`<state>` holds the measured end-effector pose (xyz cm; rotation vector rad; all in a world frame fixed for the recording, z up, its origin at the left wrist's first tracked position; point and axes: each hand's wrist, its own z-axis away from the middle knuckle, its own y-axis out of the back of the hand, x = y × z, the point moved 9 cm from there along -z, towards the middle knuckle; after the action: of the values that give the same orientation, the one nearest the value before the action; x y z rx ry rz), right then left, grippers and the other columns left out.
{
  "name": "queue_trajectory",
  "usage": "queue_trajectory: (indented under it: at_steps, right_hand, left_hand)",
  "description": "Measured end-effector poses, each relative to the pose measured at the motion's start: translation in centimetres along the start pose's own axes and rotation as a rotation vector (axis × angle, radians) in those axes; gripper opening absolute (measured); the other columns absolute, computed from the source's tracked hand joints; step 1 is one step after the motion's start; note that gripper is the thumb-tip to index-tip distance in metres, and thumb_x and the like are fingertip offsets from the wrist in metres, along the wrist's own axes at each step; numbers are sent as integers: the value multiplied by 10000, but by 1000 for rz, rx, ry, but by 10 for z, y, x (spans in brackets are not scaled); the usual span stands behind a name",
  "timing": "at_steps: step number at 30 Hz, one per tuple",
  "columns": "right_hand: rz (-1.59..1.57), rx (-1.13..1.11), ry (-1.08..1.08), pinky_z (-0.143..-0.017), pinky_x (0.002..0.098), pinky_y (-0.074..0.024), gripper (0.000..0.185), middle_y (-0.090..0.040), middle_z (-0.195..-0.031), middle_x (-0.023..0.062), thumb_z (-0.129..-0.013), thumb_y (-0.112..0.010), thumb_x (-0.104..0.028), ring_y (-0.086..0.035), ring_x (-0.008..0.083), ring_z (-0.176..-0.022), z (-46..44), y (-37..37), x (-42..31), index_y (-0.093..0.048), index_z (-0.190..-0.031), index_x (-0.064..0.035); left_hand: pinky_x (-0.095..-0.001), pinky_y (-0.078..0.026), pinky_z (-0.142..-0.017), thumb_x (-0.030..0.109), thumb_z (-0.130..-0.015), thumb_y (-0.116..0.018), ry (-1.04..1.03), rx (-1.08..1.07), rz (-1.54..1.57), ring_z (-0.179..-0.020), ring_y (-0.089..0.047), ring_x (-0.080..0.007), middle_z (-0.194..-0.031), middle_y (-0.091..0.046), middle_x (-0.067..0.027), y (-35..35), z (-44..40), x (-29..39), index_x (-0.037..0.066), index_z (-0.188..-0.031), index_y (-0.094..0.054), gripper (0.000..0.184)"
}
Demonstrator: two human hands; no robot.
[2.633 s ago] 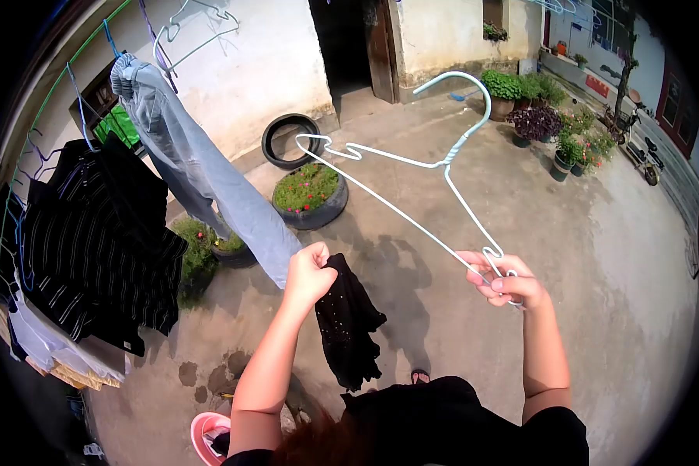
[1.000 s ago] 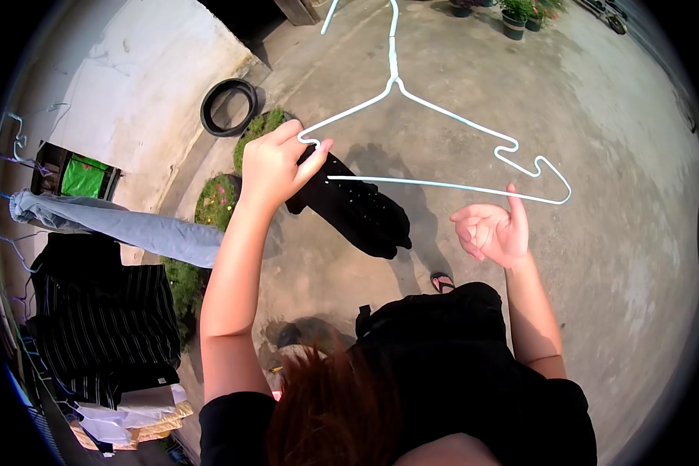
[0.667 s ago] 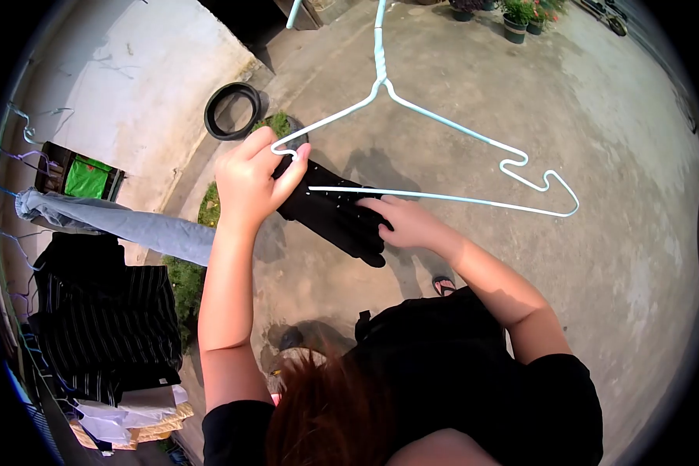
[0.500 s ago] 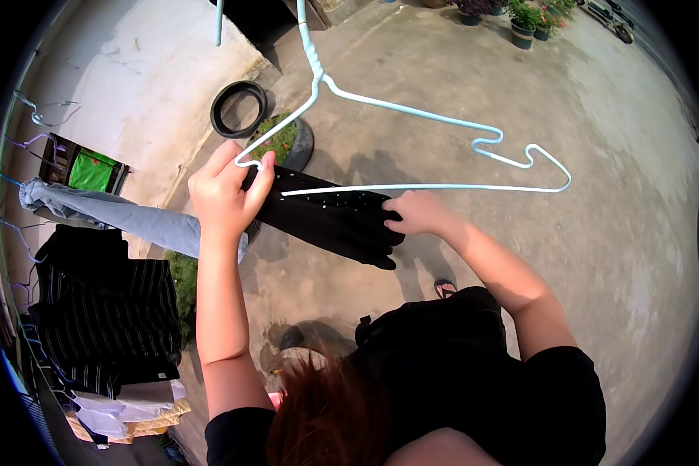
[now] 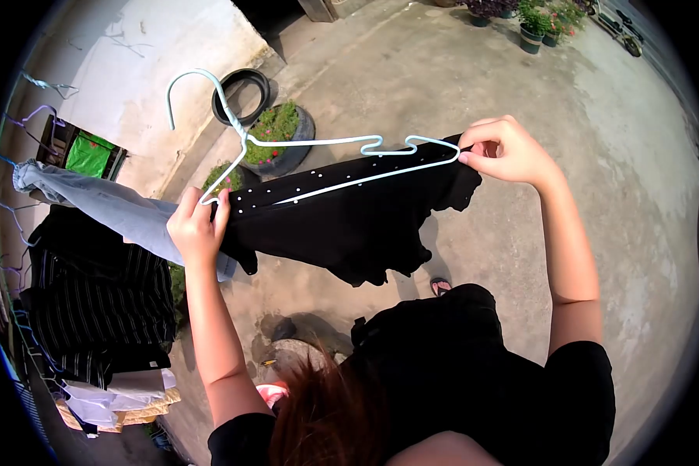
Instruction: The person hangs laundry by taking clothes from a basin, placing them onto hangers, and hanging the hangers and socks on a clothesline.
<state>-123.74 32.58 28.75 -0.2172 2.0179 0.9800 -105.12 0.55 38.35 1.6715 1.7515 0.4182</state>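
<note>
Slanting up rightward, hook [image 5: 198, 71] upper-left, pale hanger [image 5: 314, 143] against black garment [image 5: 338, 233], hands [image 5: 198, 227] [image 5: 509, 151] pinched closed on their ends.

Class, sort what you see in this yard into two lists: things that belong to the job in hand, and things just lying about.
Job in hand:
- left hand and right hand
- hanger
- black garment
- perhaps the hung jeans and striped garment

Just about:
- tyre
- planter
- potted plants
</note>
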Motion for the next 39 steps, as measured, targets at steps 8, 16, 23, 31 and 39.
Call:
queue_trajectory:
  at_steps: [8, 16, 23, 31, 39]
  right_hand:
    - [70, -33, 55, -491, 251, -422, 77, -548, -628, 34, -762, -653, -71, -528, 108, -556, -2, 11, -34, -650, -777, 4]
    - [84, -4, 143, -563, 267, -456, 73, -557, -693, 51, -768, -629, -62, -548, 138, -630, -12, 16, -47, -626, -792, 7]
    - [186, 36, 423, -695, 338, -468, 224, -566, -910, 91, -775, -625, -78, -551, 229, -838, -23, -18, -99, -579, -991, -44]
    - [56, -193, 102, -602, 326, -421, 151, -528, -699, 60, -894, -565, -152, -495, 178, -636, -24, -55, -35, -595, -872, -5]
    - [-164, -214, -25, -631, 291, -385, 179, -468, -714, 44, -923, -519, -172, -435, 148, -673, -15, -58, -35, -506, -845, -11]
  left_hand:
    - [-340, -369, -439, 118, -785, -722, 77, 50, -19, -473, -483, -238, -642, -472, -64, -6, 14, -15, 36, -622, -519, 273]
    - [-341, -383, -448, 137, -730, -759, -28, -11, -74, -502, -507, -230, -655, -487, -52, -15, 20, -1, 52, -642, -531, 258]
    - [-337, -397, -477, 169, -737, -758, 64, -37, 72, -524, -512, -239, -670, -491, -66, -24, 12, 18, 34, -657, -544, 265]
    - [-339, -419, -511, 185, -744, -746, 162, -118, 213, -564, -526, -246, -701, -506, -66, -22, 16, 25, 23, -684, -561, 254]
    - [-356, -429, -547, 244, -795, -690, 246, -290, 286, -627, -548, -264, -731, -511, -65, -39, 26, 27, 33, -719, -588, 246]
